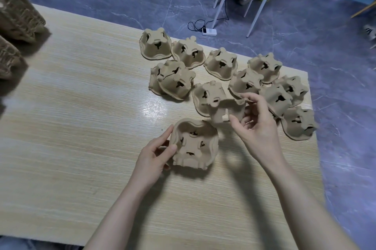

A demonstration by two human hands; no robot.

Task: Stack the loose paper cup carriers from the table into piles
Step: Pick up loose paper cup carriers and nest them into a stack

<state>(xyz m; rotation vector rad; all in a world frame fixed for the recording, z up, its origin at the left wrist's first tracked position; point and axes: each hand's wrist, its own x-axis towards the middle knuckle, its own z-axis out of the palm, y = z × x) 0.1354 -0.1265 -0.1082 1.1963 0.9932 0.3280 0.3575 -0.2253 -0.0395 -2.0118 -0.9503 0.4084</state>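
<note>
Two carriers in hand, nesting not yet made

The right hand pinches a carrier with its fingers curled round the wall, lifted just above the tabletop; the left hand grips a second carrier at its rim, mouth tilted up. If the cup wells are not lined up, the pulp may jam or crumple. Swinging across could knock the loose carriers crowded just behind; one sits near the edge.
</note>
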